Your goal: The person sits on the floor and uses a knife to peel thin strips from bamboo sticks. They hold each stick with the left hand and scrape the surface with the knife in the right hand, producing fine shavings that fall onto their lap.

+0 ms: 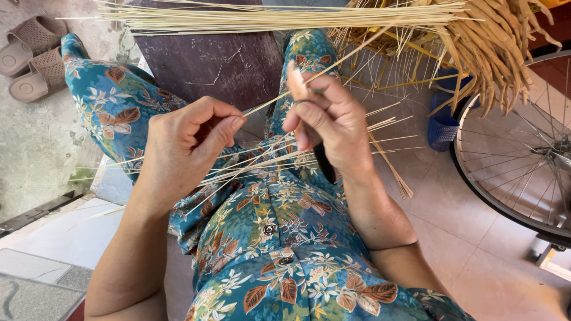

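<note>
Between the two hands runs one thin bamboo strip (309, 77), slanting up past the right grip. Left hand (184, 145), wrist bent, pinches its lower end between thumb and forefinger. Right hand (324, 122) is curled shut around a dark-handled knife (324, 163), thumb raised against the strip. Below both grips, a loose sheaf of splints (238, 166), too many to count, crosses the lap. Two sandals (27, 59) lie far left.

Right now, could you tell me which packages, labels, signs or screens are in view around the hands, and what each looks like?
None: no package, label, sign or screen shows.
Nearest to a container: a blue plastic basket on the tiled floor, right of the right hand, with a mesh wall.
The left hand and right hand pinch a thin pale strip above the lap.
</note>
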